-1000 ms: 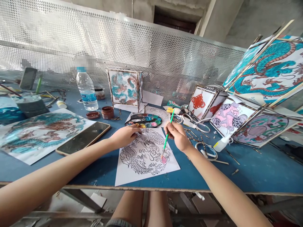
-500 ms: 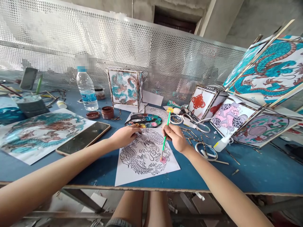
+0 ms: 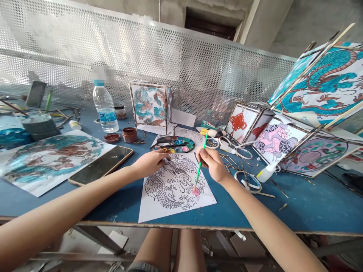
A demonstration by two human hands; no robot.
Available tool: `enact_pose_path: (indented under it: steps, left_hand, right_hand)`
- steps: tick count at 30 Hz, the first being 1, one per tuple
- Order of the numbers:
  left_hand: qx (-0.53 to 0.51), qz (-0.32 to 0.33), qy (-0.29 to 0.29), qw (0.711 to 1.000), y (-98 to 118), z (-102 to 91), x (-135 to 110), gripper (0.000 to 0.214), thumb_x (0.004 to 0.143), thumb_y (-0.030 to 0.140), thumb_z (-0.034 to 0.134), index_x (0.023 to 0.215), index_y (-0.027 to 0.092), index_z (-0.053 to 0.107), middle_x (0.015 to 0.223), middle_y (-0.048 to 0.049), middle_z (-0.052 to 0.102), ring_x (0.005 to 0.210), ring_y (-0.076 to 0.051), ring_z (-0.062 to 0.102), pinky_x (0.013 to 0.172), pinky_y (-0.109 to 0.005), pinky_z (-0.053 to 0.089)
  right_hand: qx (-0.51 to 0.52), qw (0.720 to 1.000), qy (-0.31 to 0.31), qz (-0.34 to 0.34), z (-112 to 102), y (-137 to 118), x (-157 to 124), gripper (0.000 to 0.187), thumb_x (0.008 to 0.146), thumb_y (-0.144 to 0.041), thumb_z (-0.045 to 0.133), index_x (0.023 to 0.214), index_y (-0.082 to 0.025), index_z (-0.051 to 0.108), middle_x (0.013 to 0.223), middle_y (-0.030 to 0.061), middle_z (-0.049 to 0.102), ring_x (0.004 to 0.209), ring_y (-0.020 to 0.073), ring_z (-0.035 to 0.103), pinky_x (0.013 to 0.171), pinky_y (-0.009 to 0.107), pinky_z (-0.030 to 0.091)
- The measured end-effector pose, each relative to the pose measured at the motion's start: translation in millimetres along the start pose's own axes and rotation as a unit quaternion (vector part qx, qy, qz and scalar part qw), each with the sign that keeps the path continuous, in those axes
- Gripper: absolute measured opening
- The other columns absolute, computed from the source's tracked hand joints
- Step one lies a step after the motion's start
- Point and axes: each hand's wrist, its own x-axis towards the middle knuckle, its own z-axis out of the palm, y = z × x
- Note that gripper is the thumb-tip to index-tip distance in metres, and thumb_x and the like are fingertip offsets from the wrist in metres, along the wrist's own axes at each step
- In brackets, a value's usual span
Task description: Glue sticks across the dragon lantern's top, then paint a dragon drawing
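In my right hand (image 3: 211, 162) is a thin green paintbrush (image 3: 201, 160), gripped between thumb and fingers and tilted. Its tip meets a small pink-painted ball on the white sheet (image 3: 151, 213), which carries a black line drawing of a dragon (image 3: 167, 196). Apart from that pink spot, the drawing is mostly uncoloured. My left hand (image 3: 153, 163) lies across the sheet's upper left edge, fingers stretched out and pressing on it. Just beyond the fingers sits a dark paint palette (image 3: 185, 143) with several colours in its wells.
Left of me lie a phone (image 3: 102, 166) and a painted dragon sheet (image 3: 53, 160). Behind stand a water bottle (image 3: 104, 107), a brown paint jar (image 3: 129, 135) and a small lantern (image 3: 150, 105). To the right are tape rolls (image 3: 248, 182), a glue bottle (image 3: 266, 172) and more lanterns (image 3: 279, 141).
The brush's upper end has swung slightly right, and its tip has moved a little up on the pink ball. My left hand stays in place on the sheet.
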Motion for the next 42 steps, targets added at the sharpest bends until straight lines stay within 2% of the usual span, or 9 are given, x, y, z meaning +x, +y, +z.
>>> enact_pose_path:
  steps: [11, 17, 22, 24, 28, 30, 36, 39, 42]
  left_hand:
    - [0.010, 0.000, -0.006, 1.000, 0, 0.0, 0, 0.035, 0.081, 0.017, 0.038, 0.106, 0.020, 0.062, 0.115, -0.0095, 0.060, 0.107, -0.026, 0.055, 0.089, -0.038, 0.044]
    - [0.009, 0.001, -0.002, 1.000, 1, -0.4, 0, 0.035, 0.082, 0.017, 0.037, 0.107, 0.019, 0.061, 0.112, -0.0106, 0.060, 0.101, -0.026, 0.058, 0.086, -0.039, 0.045]
    - [0.014, 0.000, -0.006, 1.000, 1, -0.4, 0, 0.034, 0.082, 0.016, 0.038, 0.106, 0.020, 0.061, 0.114, -0.0094, 0.060, 0.104, -0.025, 0.056, 0.087, -0.038, 0.044]
    - [0.014, -0.001, -0.006, 1.000, 1, -0.6, 0, 0.034, 0.081, 0.016, 0.038, 0.106, 0.020, 0.061, 0.113, -0.0093, 0.060, 0.102, -0.025, 0.057, 0.086, -0.037, 0.045]
    - [0.014, -0.008, -0.004, 1.000, 2, -1.6, -1, 0.035, 0.082, 0.018, 0.038, 0.108, 0.021, 0.061, 0.114, -0.0088, 0.059, 0.100, -0.025, 0.058, 0.084, -0.036, 0.046]
    - [0.016, -0.009, -0.007, 1.000, 2, -2.1, -1, 0.035, 0.082, 0.018, 0.038, 0.108, 0.021, 0.061, 0.113, -0.0085, 0.060, 0.099, -0.025, 0.058, 0.083, -0.035, 0.046]
    - [0.031, -0.010, -0.003, 0.999, 5, -4.1, -1, 0.032, 0.083, 0.020, 0.038, 0.105, 0.022, 0.061, 0.108, -0.0067, 0.061, 0.100, -0.022, 0.057, 0.085, -0.032, 0.045]
    - [0.080, -0.070, 0.024, 0.994, 6, -7.6, -2, 0.031, 0.084, 0.033, 0.044, 0.108, 0.020, 0.058, 0.107, -0.0079, 0.062, 0.100, -0.024, 0.057, 0.079, -0.031, 0.047]
    - [0.133, -0.155, 0.010, 0.979, 6, -14.5, -3, 0.050, 0.080, 0.051, 0.047, 0.115, 0.016, 0.050, 0.106, -0.0123, 0.064, 0.096, -0.029, 0.059, 0.072, -0.034, 0.048]
  right_hand:
    - [0.011, 0.999, -0.030, 0.014, -1, 1, 0, 0.039, 0.090, -0.046, 0.038, 0.064, -0.019, 0.045, 0.057, -0.0032, 0.036, 0.048, 0.0090, 0.032, 0.046, 0.025, 0.023]
    - [-0.017, 0.999, 0.038, -0.019, -5, 2, 3, 0.038, 0.091, -0.044, 0.039, 0.063, -0.019, 0.045, 0.059, -0.0033, 0.037, 0.049, 0.0086, 0.033, 0.047, 0.025, 0.023]
    - [-0.008, 1.000, -0.019, 0.000, -3, 1, 1, 0.039, 0.091, -0.044, 0.037, 0.063, -0.018, 0.045, 0.057, -0.0035, 0.036, 0.048, 0.0085, 0.033, 0.047, 0.025, 0.024]
    - [-0.014, 1.000, 0.018, -0.014, -4, 2, 2, 0.039, 0.091, -0.044, 0.037, 0.063, -0.019, 0.045, 0.058, -0.0032, 0.037, 0.049, 0.0087, 0.034, 0.047, 0.025, 0.024]
    - [-0.029, 0.984, 0.168, -0.049, -11, 6, 9, 0.037, 0.091, -0.045, 0.037, 0.064, -0.019, 0.044, 0.061, -0.0024, 0.039, 0.052, 0.0097, 0.036, 0.048, 0.025, 0.027]
    - [-0.049, 0.975, 0.210, -0.053, -13, 9, 11, 0.033, 0.090, -0.045, 0.040, 0.068, -0.020, 0.044, 0.061, -0.0029, 0.038, 0.053, 0.0102, 0.036, 0.049, 0.025, 0.027]
    - [-0.183, 0.957, 0.214, -0.067, -17, 14, 14, 0.019, 0.088, -0.039, 0.045, 0.081, -0.021, 0.046, 0.057, -0.0054, 0.035, 0.050, 0.0109, 0.033, 0.049, 0.026, 0.026]
    - [-0.242, 0.945, 0.209, -0.075, -19, 17, 13, 0.018, 0.091, -0.036, 0.040, 0.086, -0.021, 0.047, 0.058, -0.0044, 0.039, 0.050, 0.0117, 0.038, 0.052, 0.027, 0.028]
    - [-0.266, 0.938, 0.206, -0.081, -20, 19, 13, 0.017, 0.091, -0.035, 0.038, 0.086, -0.021, 0.047, 0.059, -0.0035, 0.042, 0.052, 0.0124, 0.041, 0.053, 0.027, 0.030]
